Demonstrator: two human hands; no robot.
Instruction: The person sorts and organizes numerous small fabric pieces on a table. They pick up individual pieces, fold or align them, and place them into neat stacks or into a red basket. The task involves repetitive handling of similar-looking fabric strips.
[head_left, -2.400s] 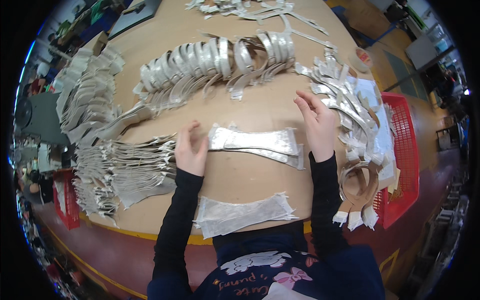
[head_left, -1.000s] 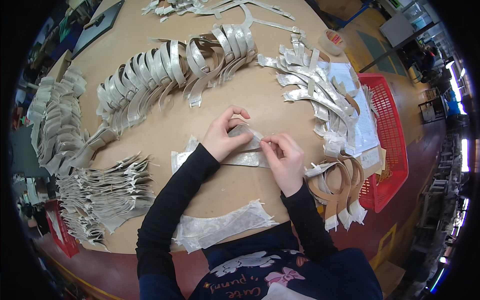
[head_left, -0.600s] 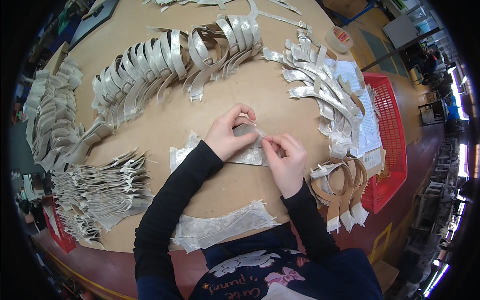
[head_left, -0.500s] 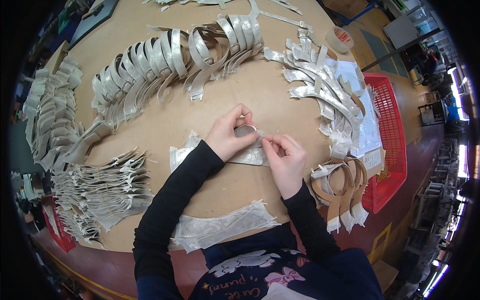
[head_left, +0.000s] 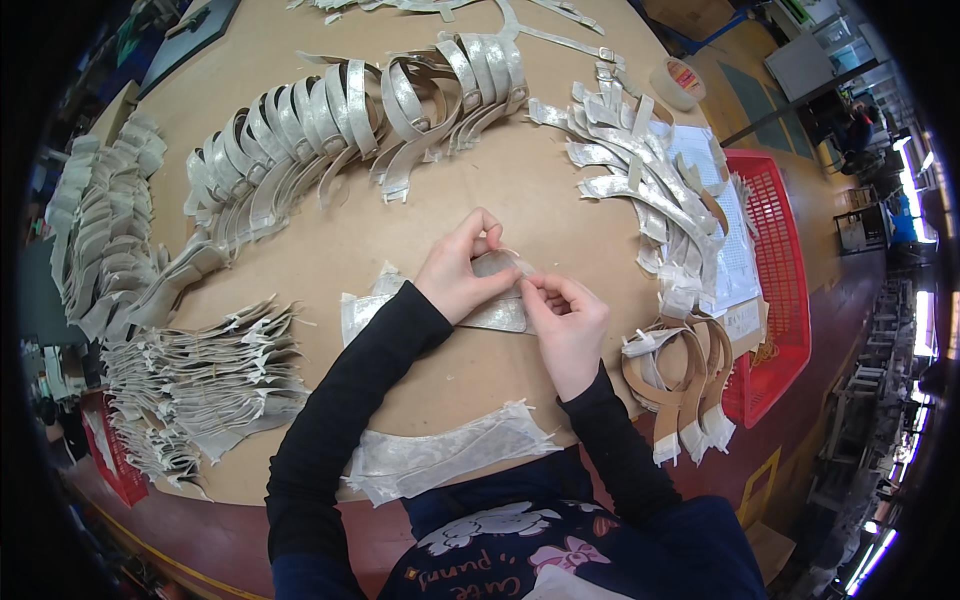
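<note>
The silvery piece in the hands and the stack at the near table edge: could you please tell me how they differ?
The silvery piece is pinched at its top by fingers of the left hand and the right hand; the near stack lies untouched. The piece sits mid-table; the stack overhangs the table edge. The stack looks longer and layered. Both are pale, shiny and curved.

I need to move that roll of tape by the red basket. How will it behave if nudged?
The tape roll lies flat on the table, so it will probably slide, not roll. It looks hollow and likely light. Tipped on edge, it might roll toward the red basket.
</note>
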